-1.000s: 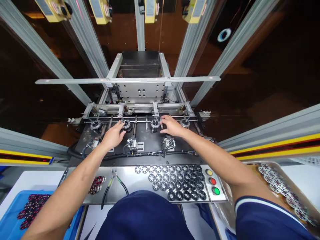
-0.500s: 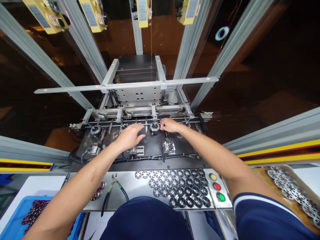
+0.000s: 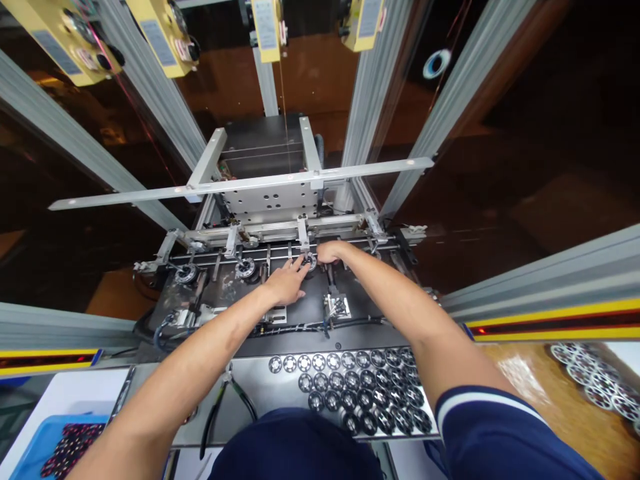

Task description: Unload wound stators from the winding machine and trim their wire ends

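Steel-and-black round part (image 3: 310,262) is sitting in the fixture (image 3: 307,305). Left hand (image 3: 286,283) is touching its near side, fingers stretched flat, holding nothing. Right hand (image 3: 332,252) is curling just beside it, grip hidden. Uneven pressing could tilt it.

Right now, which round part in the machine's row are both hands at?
The third part from the left: the left hand and right hand meet at it. The first part and second part stand untouched.
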### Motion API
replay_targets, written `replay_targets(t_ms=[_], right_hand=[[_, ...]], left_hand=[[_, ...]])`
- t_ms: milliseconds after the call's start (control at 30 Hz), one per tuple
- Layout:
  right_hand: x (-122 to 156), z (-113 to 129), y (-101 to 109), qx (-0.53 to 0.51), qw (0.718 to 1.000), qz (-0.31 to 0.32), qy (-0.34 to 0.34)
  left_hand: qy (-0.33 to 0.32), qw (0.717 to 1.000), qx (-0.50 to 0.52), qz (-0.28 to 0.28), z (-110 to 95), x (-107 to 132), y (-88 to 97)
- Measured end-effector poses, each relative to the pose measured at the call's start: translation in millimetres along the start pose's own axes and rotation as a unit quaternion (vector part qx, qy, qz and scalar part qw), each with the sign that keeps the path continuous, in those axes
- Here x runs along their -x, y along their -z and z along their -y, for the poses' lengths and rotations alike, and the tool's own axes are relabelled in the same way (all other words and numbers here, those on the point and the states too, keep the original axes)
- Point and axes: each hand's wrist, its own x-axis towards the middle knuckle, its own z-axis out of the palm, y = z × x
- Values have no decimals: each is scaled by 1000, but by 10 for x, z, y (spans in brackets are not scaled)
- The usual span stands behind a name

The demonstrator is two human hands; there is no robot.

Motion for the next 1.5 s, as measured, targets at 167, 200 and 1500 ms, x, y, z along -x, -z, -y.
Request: replay_targets(t_ms=[167, 200, 1500], right_hand=[[-34, 1, 40, -20, 998, 1, -64], [-21, -3, 64, -26, 997, -9, -70], [1209, -1105, 348, 12, 981, -113, -155]], left_hand=[[-2, 1000, -5, -2, -20, 34, -7], [-2, 1000, -4, -5, -22, 34, -10], [-170, 983, -28, -60, -939, -779, 300]])
